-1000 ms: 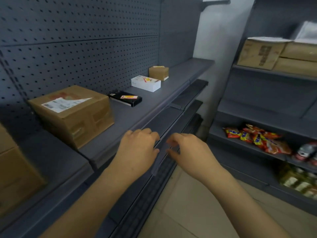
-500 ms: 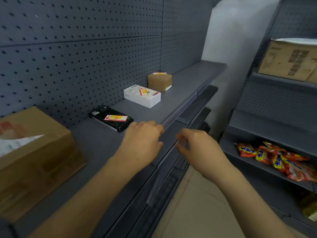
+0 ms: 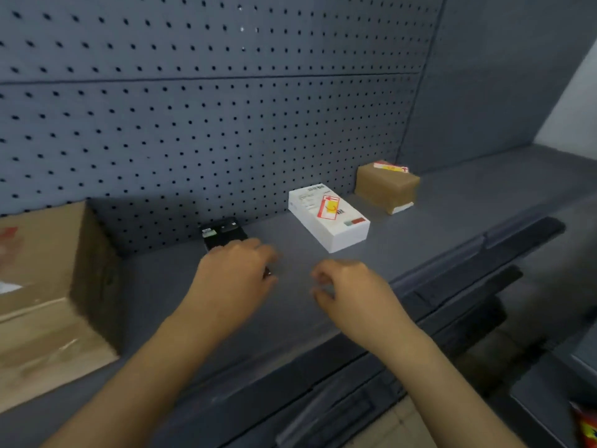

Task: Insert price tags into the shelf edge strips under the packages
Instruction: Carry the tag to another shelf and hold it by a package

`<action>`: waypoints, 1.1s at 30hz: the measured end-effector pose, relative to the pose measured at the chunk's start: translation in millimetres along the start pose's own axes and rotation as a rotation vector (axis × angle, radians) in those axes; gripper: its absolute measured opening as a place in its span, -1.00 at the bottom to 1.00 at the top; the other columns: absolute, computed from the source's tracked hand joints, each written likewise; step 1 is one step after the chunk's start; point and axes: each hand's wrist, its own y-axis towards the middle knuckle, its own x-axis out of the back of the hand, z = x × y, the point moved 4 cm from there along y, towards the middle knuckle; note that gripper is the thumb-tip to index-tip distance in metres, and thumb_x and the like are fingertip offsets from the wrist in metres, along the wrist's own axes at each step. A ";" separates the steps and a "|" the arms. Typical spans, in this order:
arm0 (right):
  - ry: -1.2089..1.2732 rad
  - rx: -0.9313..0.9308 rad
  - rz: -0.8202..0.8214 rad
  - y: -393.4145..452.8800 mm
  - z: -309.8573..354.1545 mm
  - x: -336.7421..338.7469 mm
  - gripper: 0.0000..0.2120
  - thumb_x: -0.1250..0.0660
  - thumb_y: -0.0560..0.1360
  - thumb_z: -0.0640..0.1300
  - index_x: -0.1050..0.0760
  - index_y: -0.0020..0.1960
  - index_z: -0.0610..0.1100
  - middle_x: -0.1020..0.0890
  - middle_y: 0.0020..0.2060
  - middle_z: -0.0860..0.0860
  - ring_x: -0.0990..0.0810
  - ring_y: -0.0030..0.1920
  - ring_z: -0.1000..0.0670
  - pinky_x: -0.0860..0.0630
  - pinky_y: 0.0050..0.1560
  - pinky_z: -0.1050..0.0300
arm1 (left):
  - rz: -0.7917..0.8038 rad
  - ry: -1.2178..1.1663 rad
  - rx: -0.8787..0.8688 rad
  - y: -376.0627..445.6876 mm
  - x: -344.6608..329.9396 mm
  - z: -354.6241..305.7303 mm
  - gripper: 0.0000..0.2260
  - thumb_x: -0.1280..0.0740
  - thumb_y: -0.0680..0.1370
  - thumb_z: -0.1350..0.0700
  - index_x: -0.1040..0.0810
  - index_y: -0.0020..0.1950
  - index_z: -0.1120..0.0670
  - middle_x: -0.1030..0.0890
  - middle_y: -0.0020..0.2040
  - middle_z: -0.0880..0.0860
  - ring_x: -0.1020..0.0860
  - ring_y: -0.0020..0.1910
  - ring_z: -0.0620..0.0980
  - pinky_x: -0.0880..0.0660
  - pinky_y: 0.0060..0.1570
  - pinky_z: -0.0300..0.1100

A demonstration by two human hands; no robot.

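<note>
My left hand (image 3: 232, 273) hovers over the grey shelf (image 3: 403, 240), covering most of a flat black box (image 3: 219, 234); its fingers curl loosely and whether it touches the box is unclear. My right hand (image 3: 345, 286) is beside it above bare shelf, fingers curled, nothing visible in it. A white box with a red label (image 3: 328, 216) lies further right, and a small brown taped package (image 3: 386, 185) behind it. The shelf's front edge strip (image 3: 436, 266) runs below my hands. No price tag is visible.
A large cardboard box (image 3: 48, 292) stands at the left on the same shelf. Perforated grey back panel (image 3: 226, 108) rises behind. Lower shelves (image 3: 468, 295) step down at the right, and a red snack packet (image 3: 586, 425) shows at the bottom right corner.
Both hands have risen from the shelf's front edge to above the shelf top. The left hand now covers the black box. The view has shifted closer and to the right.
</note>
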 end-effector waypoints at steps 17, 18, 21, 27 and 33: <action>0.064 0.197 0.136 128.3 62.9 -71.3 -0.68 -0.34 0.49 0.05 -0.50 0.18 -0.06 -0.49 0.06 -0.04 -0.50 0.05 -0.05 -0.42 -0.14 0.11 | 0.002 0.062 0.366 -3.8 -8.2 104.4 -0.73 -0.23 0.56 -0.05 -0.46 0.25 -0.08 -0.53 0.19 -0.09 -0.53 0.12 -0.05 -0.46 0.06 -0.18; 0.050 0.185 0.139 131.7 63.1 -73.9 -0.67 -0.34 0.48 0.06 -0.50 0.18 -0.06 -0.48 0.07 -0.04 -0.49 0.06 -0.06 -0.41 -0.13 0.11 | -0.009 0.056 0.360 -0.9 -9.4 106.7 -0.73 -0.23 0.56 -0.05 -0.46 0.25 -0.09 -0.53 0.18 -0.10 -0.53 0.12 -0.05 -0.46 0.06 -0.18; 0.068 0.127 0.177 139.7 58.2 -80.4 -0.68 -0.35 0.48 0.04 -0.50 0.17 -0.07 -0.46 0.08 -0.05 -0.47 0.07 -0.06 -0.41 -0.11 0.12 | -0.021 0.046 0.348 8.0 -13.1 110.8 -0.74 -0.21 0.56 -0.06 -0.46 0.23 -0.08 -0.53 0.15 -0.09 -0.53 0.11 -0.04 -0.47 0.04 -0.16; 0.197 0.043 0.257 153.3 37.1 -81.8 -0.61 -0.36 0.49 -0.08 -0.38 0.29 -0.05 -0.50 0.14 -0.10 -0.49 0.03 -0.04 -0.39 -0.09 0.16 | -0.042 0.006 0.320 21.7 -16.9 108.1 -0.76 -0.23 0.56 -0.06 -0.48 0.21 -0.09 -0.54 0.12 -0.10 -0.55 0.08 -0.06 -0.48 0.00 -0.17; 0.264 0.076 0.473 159.1 26.2 -79.0 -0.38 -0.35 0.49 -0.11 -0.17 0.45 0.15 -0.42 0.20 -0.09 -0.52 0.12 -0.09 -0.49 0.03 0.16 | -0.031 -0.003 0.333 24.6 -15.5 100.0 -0.75 -0.21 0.57 -0.06 -0.47 0.23 -0.10 -0.53 0.14 -0.12 -0.53 0.09 -0.08 -0.46 0.00 -0.21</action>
